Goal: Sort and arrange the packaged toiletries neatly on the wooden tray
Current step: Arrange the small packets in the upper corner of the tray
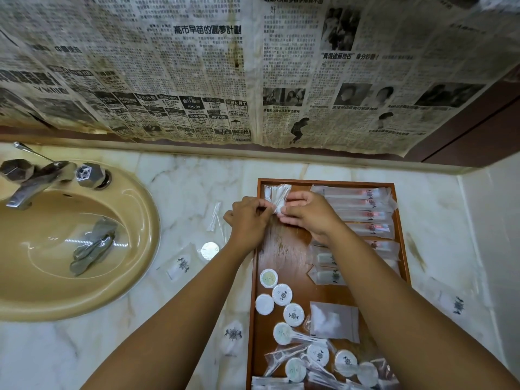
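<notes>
A wooden tray [284,249] lies on the marble counter right of the sink. Both hands meet over its far left corner. My left hand [247,220] and my right hand [306,213] pinch a clear packet of cotton swabs [278,197] between them. Long clear packets [363,209] lie stacked along the tray's far right side. Round white soap packets [282,294] run down the left side, with several more among clear packets at the near end. A cotton-pad bag [334,320] lies mid-right.
A beige sink [92,294] with a chrome faucet [33,178] fills the left. On the counter between sink and tray lie a swab packet [214,218], a round soap [210,250] and a sachet [180,266]. Another sachet [233,334] lies nearer; one [457,304] lies right of the tray.
</notes>
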Motion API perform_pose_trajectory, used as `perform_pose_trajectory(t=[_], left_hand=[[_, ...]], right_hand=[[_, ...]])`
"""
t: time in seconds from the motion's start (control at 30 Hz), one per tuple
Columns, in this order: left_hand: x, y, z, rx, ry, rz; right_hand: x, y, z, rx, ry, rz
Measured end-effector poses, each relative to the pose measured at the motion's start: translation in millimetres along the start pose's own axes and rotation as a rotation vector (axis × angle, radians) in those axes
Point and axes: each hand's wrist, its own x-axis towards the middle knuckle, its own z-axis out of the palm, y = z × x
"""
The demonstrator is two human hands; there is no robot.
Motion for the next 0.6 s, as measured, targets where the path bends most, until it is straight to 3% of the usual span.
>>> perform_pose_trajectory(t=[0.3, 0.6], left_hand=[[-8, 9, -4, -0.158, 0.019, -0.079], [-6, -1, -8, -0.356, -0.124, -0.014]], right_hand=[[-5, 7, 0, 0.091, 0.055, -0.064], [-3, 8, 2, -0.023, 0.079, -0.098]])
